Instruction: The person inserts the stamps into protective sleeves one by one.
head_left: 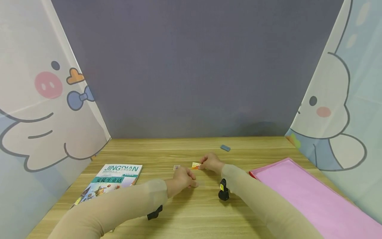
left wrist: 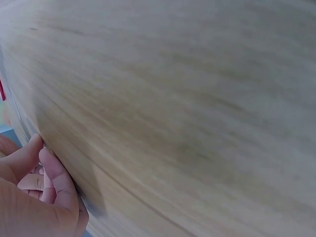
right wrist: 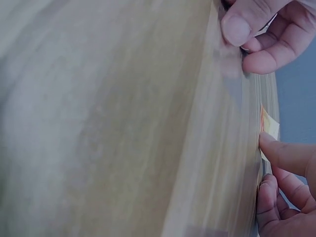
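My right hand is at the middle of the wooden table, its fingertips pinching the edge of a small yellow-and-orange paper card. The right wrist view shows the card standing out past the fingers. Nearer me, my left hand is low over the tabletop with bent fingers. Its thumb and forefinger tips come close together in the left wrist view; whether something thin or clear is between them cannot be made out. A small white-bordered picture card lies flat just beyond the left hand.
A small blue-grey block lies toward the back. At left is a magazine with a colourful cover. A large pink folder-like sheet with a red edge covers the right side. A grey panel rises behind the table.
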Demonstrator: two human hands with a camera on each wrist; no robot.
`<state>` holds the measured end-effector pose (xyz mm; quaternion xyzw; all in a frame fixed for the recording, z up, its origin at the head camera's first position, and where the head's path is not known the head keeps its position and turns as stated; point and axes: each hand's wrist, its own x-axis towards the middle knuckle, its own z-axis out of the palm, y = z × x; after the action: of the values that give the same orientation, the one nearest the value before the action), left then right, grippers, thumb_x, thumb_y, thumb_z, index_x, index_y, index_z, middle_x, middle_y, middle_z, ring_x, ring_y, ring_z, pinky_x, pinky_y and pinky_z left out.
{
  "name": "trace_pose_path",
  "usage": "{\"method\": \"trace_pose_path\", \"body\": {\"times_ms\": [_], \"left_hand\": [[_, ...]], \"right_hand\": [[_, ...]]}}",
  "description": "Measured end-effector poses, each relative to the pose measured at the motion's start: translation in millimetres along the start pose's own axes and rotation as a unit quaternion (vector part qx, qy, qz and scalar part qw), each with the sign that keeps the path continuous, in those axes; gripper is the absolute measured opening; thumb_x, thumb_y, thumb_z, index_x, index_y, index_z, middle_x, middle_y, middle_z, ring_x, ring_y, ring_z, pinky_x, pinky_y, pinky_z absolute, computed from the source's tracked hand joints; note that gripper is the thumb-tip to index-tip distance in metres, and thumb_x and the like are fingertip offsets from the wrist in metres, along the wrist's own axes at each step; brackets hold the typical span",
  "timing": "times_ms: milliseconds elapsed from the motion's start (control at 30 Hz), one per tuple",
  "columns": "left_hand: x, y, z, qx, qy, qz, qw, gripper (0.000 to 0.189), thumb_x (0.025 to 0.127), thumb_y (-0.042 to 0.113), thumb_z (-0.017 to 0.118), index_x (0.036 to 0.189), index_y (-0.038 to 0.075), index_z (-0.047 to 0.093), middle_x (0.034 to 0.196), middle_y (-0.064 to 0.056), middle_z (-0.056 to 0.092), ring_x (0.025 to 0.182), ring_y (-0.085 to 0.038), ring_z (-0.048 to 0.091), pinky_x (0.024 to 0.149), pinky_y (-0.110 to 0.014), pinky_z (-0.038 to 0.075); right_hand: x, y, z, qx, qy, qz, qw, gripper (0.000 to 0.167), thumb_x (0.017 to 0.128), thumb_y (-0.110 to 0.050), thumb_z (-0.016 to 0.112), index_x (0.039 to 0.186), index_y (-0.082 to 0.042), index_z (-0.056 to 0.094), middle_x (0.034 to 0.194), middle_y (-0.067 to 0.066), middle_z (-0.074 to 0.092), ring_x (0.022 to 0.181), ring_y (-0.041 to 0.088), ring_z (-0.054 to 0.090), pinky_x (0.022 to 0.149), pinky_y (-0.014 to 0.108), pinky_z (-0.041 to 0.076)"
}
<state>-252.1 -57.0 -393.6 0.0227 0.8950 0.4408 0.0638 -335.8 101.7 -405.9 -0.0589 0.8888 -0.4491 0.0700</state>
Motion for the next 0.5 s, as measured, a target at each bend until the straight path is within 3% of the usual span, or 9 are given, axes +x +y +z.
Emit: {"method": "trace_pose_path", "body": {"times_ms": [300, 500], "left_hand": [[2.8, -0.1, -1.3, 0.001, -0.014, 0.006, 0.9999, 0.016, 0.070, -0.001, 0.083, 0.073, 0.001, 0.068, 0.083, -0.010, 0.064, 0.056, -0.013, 0.062, 0.058, -0.022, 0.058], [3.6, -1.8, -3.6, -0.003, -0.019, 0.001, 0.9998, 0.014, 0.071, -0.001, 0.083, 0.073, 0.001, 0.069, 0.085, -0.010, 0.066, 0.058, -0.013, 0.064, 0.061, -0.022, 0.059]], "right_hand": [[0.8, -3.8, -2.4, -0.015, 0.010, 0.015, 0.9997, 0.014, 0.077, -0.008, 0.081, 0.084, -0.005, 0.069, 0.089, 0.004, 0.065, 0.076, 0.015, 0.055, 0.062, 0.021, 0.046], [1.8, -3.3, -6.2, 0.037, -0.006, 0.035, 0.9987, 0.013, 0.081, -0.006, 0.077, 0.092, -0.002, 0.071, 0.088, 0.005, 0.067, 0.070, 0.012, 0.057, 0.061, 0.022, 0.051]]}}
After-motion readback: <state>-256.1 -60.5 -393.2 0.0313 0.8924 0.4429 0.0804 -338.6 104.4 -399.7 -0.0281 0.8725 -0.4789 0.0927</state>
